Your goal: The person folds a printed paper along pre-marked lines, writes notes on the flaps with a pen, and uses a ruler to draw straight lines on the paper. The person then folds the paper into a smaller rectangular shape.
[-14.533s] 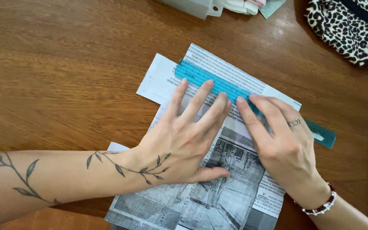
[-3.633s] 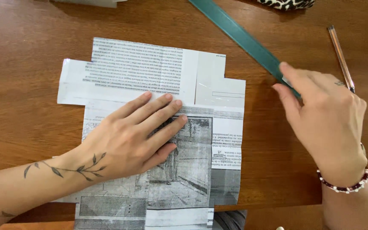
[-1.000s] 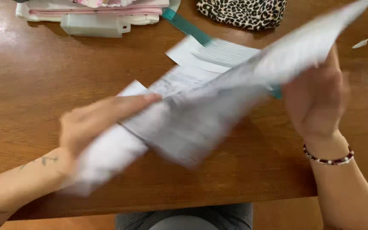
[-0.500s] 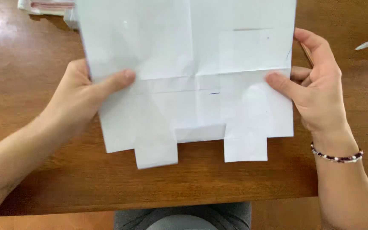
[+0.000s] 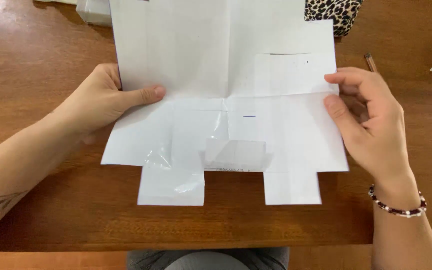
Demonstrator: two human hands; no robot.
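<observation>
While held up above the wooden table, the white cut paper sheet is pinched at its side edges by left hand and right hand.

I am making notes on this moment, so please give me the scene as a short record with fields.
Left hand: left hand grips the left edge of the white cut paper sheet, thumb on top.
Right hand: right hand pinches the sheet's right edge.
Sheet: blank side up, creased, two tabs at the bottom, shiny tape patches.
Surface: wooden table.
Nearby: leopard-print pouch, pencil.
</observation>
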